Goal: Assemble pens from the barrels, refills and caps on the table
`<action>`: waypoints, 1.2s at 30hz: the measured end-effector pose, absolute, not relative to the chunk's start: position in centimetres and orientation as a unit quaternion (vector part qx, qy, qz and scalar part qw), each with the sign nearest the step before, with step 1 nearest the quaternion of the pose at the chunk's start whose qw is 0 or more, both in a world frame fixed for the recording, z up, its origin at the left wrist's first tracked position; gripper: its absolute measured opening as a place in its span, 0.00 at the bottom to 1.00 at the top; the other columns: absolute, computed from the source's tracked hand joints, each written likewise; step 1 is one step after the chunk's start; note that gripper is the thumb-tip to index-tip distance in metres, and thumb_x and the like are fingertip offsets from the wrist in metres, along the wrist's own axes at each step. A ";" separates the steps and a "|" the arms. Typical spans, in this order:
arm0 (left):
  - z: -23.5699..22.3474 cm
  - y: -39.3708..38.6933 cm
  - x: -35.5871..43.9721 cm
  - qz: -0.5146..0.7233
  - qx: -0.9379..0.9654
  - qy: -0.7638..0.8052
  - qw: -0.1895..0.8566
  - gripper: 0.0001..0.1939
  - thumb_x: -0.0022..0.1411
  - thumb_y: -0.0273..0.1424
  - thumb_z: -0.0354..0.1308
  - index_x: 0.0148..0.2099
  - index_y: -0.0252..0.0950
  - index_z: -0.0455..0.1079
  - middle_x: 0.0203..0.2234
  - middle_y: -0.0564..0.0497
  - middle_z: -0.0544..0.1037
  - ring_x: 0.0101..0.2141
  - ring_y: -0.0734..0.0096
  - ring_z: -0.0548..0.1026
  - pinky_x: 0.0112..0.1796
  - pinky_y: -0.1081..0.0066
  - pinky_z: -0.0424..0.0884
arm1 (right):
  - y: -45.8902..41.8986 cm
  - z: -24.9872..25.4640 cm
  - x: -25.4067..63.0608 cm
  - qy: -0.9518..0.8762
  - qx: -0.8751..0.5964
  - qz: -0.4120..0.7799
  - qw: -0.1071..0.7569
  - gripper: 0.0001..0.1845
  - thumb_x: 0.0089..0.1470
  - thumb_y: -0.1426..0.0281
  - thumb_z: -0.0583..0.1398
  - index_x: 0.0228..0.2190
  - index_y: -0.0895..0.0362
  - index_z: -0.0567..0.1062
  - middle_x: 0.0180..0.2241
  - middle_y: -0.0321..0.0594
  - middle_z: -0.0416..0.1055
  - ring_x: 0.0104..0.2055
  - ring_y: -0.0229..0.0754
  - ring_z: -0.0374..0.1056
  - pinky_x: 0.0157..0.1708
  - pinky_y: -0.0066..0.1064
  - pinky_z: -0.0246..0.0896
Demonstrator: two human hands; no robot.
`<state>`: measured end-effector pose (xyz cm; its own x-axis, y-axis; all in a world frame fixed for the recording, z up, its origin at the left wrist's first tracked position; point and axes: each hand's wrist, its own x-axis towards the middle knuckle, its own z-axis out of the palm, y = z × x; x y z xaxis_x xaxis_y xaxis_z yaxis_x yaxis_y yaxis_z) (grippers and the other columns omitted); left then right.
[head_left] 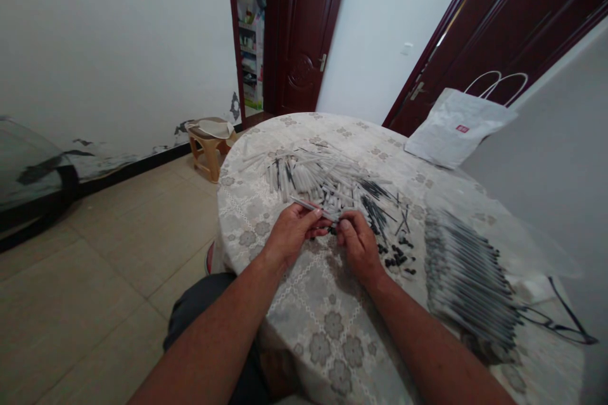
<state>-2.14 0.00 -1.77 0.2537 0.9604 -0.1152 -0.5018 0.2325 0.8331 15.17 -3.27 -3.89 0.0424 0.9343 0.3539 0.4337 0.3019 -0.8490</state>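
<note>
My left hand (292, 231) is closed round a slim, pale pen barrel (303, 204) that slants up to the left. Close beside it, my right hand (357, 243) is closed in a pinch near the barrel's lower end; what sits in its fingertips is too small to make out. Just beyond both hands lies a heap of translucent white pen barrels (308, 178). Thin dark pen refills (374, 212) are scattered to the right of the heap. Small black caps (399, 257) lie in a cluster right of my right hand.
A dense row of grey, dark-tipped pens (468, 272) lies at the right, with eyeglasses (555, 326) beside it. A white paper bag (458, 130) stands at the back right of the round, cloth-covered table (332, 329). A stool (209, 145) stands on the floor at left.
</note>
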 end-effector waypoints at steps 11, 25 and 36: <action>-1.6 -0.1 -2.3 0.509 0.349 0.331 0.714 0.12 0.59 0.30 0.69 0.42 0.32 0.71 0.35 0.43 0.82 0.34 0.65 0.83 0.34 0.69 0.80 | -3.5 -3.3 14.9 -0.660 -0.543 0.250 0.455 0.21 0.70 0.59 0.48 0.27 0.52 0.66 0.22 0.33 0.65 0.26 0.41 0.63 0.30 0.33 0.56; -1.4 -0.1 -2.4 0.500 0.386 0.346 0.693 0.13 0.59 0.34 0.68 0.41 0.31 0.73 0.34 0.43 0.82 0.34 0.64 0.82 0.34 0.69 0.80 | -3.8 -2.8 14.6 -0.665 -0.543 0.254 0.446 0.22 0.70 0.59 0.49 0.25 0.52 0.65 0.20 0.33 0.65 0.24 0.40 0.62 0.28 0.32 0.55; 0.9 1.0 -2.3 0.475 0.514 0.373 0.610 0.17 0.60 0.44 0.65 0.38 0.33 0.76 0.36 0.42 0.82 0.33 0.63 0.81 0.31 0.68 0.77 | -3.8 3.0 17.2 -0.712 -0.564 0.163 0.385 0.10 0.65 0.63 0.56 0.38 0.53 0.75 0.33 0.37 0.77 0.32 0.41 0.71 0.33 0.30 0.59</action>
<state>-2.33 0.97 0.90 0.2711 0.9620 0.0338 -0.1962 0.0208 0.9803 17.23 -3.82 3.00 -0.0683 0.9288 0.3643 0.6777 0.3112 -0.6663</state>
